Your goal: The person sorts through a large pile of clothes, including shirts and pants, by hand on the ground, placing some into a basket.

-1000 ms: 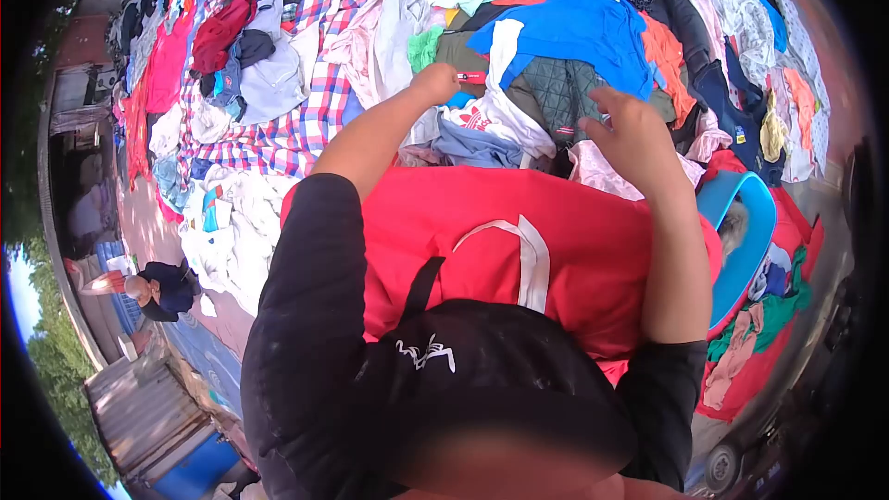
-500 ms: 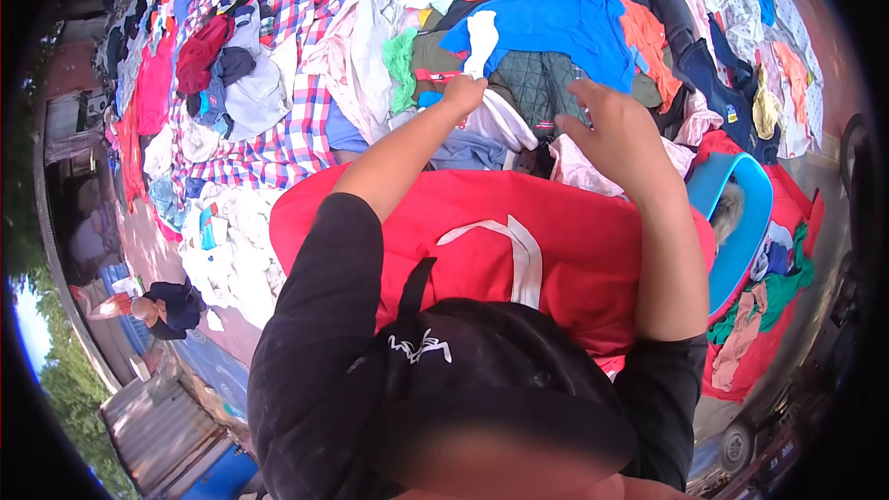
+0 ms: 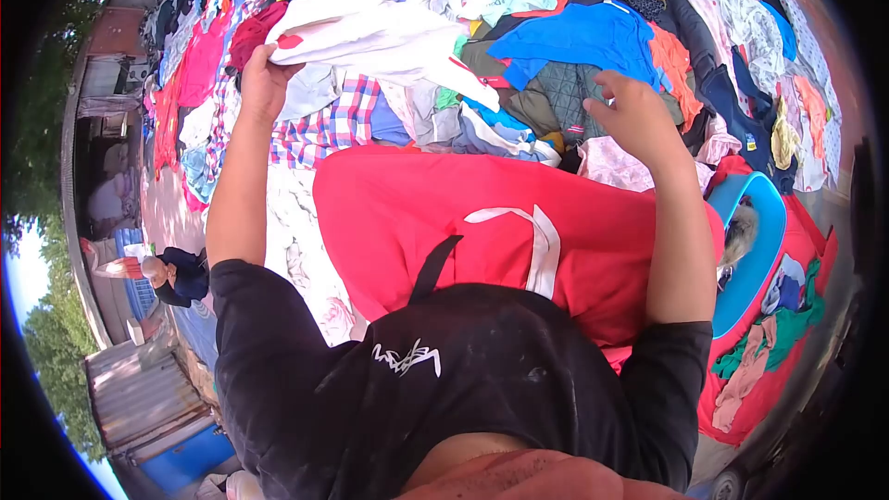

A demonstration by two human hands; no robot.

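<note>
My left hand [image 3: 267,83] is closed on the edge of a white garment [image 3: 370,23], which stretches out to the right over the clothes pile. A small red patch shows on the garment beside my fingers. My right hand [image 3: 632,113] hovers over the pile with its fingers apart and nothing in them. Near it lie a dark green quilted garment [image 3: 563,97], a blue shirt [image 3: 588,40] and a pale pink cloth [image 3: 616,165]. Red fabric [image 3: 417,213] with a white strap [image 3: 546,255] covers the space in front of my body.
A blue plastic basin [image 3: 773,222] stands at the right, beside green and pink clothes. Checked cloth [image 3: 347,116] and many other garments spread across the pile. At the far left a person in dark clothing [image 3: 190,280] is bent forward, near sheds and trees.
My left hand has moved left, and the white garment is now spread out from it across the pile. My right hand stays over the pile, slightly further right in view.
</note>
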